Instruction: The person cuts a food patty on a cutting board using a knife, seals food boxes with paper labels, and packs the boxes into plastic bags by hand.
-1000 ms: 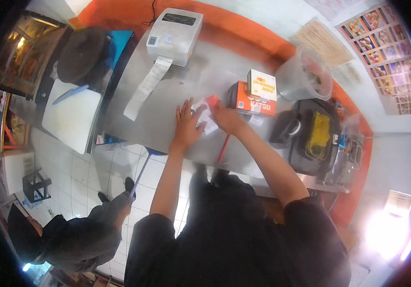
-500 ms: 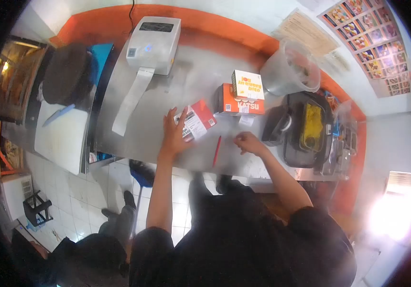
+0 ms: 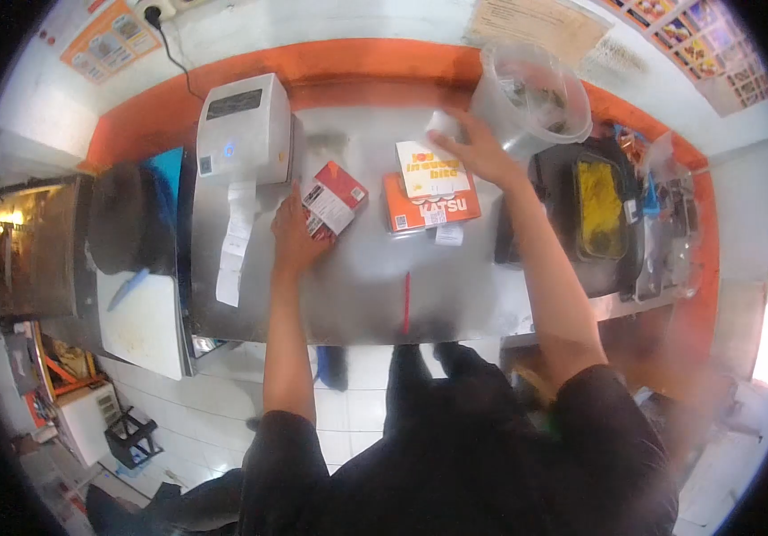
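My left hand is at the left side of a red and white printed food box, its fingers and thumb around the box's lower left edge. A white label or slip lies across the box's top. My right hand reaches over to the back of the table, fingers closed on a small white piece that I cannot identify exactly. Just below it, a white box with yellow lettering sits on top of an orange katsu box. A paper slip hangs at the orange box's front.
A white label printer with a long paper strip stands at left. A red pen lies near the front edge. At right are a clear plastic tub and a black container with yellow contents. Left is a white board.
My right hand has moved from beside the pen to the back, behind the stacked boxes, onto the white piece. My left hand stays at the red and white box. The camera view has shifted.
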{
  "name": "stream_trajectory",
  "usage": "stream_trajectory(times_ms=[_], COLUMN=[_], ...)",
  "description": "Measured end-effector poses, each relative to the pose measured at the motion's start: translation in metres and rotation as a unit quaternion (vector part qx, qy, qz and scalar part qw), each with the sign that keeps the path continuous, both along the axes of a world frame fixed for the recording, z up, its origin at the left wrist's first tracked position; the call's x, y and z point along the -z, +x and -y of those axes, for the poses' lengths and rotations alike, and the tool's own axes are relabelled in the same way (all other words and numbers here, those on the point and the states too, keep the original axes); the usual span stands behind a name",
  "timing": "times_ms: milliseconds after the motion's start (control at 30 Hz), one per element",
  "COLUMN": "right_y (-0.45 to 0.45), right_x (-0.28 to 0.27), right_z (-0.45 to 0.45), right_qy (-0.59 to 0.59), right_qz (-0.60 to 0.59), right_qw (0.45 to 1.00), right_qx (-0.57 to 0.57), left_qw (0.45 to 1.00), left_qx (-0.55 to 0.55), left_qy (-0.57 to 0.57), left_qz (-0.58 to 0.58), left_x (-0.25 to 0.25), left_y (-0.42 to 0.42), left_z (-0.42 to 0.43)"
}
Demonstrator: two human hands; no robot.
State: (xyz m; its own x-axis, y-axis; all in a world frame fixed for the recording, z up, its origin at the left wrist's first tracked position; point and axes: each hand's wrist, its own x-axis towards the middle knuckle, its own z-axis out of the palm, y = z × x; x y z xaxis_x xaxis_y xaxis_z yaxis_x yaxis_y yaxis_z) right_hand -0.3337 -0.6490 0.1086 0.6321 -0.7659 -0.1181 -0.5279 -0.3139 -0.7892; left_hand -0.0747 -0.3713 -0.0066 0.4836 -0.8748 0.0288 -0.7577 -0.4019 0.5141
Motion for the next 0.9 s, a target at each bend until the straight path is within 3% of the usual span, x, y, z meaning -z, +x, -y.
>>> stream_trajectory(times_ms=[67, 200, 267, 333, 400, 467, 500, 567, 600, 667, 767, 900], right_y=[0.018, 0.006, -0.011, -0.036, -0.074, -0.074, -0.069, -0.055, -0.047, -0.028, -0.017, -0.004], right_x=[0.015, 0.009, 0.017, 0.017, 0.077, 0.088, 0.094, 0.101, 0.106, 0.108, 0.100, 0.101], right_z=[-0.005, -0.037, -0.053, -0.086, -0.139, -0.183, -0.184, -0.177, -0.169, -0.149, -0.139, -0.124], right_qy=[-0.111, -0.053, -0.281, -0.182, -0.005, 0.316, 0.320, 0.468, 0.471, 0.518, 0.497, 0.412], right_qz=[-0.174, -0.140, -0.057, 0.118, 0.224, 0.224, 0.226, 0.296, 0.300, 0.365, 0.373, 0.394], right_qw=[0.974, 0.986, 0.958, 0.952, 0.903, 0.834, 0.828, 0.769, 0.765, 0.705, 0.695, 0.716], right_qx=[-0.099, -0.078, 0.010, 0.215, 0.366, 0.392, 0.401, 0.320, 0.321, 0.320, 0.362, 0.402], left_qw=[1.000, 0.999, 0.995, 0.991, 0.986, 0.960, 0.957, 0.934, 0.934, 0.910, 0.897, 0.855], left_qx=[0.012, 0.050, 0.091, 0.112, 0.126, 0.181, 0.190, 0.177, 0.179, 0.159, 0.101, 0.118], left_qy=[0.010, -0.009, 0.037, 0.071, 0.107, 0.213, 0.219, 0.194, 0.198, 0.317, 0.324, 0.335], left_qz=[0.017, 0.009, 0.034, 0.019, 0.004, -0.005, -0.003, -0.242, -0.238, -0.214, -0.284, -0.378], left_x=[0.000, 0.003, 0.008, 0.000, -0.013, -0.024, -0.018, -0.017, -0.013, -0.026, -0.028, -0.008], left_y=[0.010, 0.032, 0.039, 0.039, 0.042, 0.042, 0.050, 0.067, 0.069, 0.055, 0.045, 0.048], left_z=[0.027, 0.080, 0.106, 0.130, 0.151, 0.176, 0.189, 0.210, 0.216, 0.226, 0.229, 0.225])
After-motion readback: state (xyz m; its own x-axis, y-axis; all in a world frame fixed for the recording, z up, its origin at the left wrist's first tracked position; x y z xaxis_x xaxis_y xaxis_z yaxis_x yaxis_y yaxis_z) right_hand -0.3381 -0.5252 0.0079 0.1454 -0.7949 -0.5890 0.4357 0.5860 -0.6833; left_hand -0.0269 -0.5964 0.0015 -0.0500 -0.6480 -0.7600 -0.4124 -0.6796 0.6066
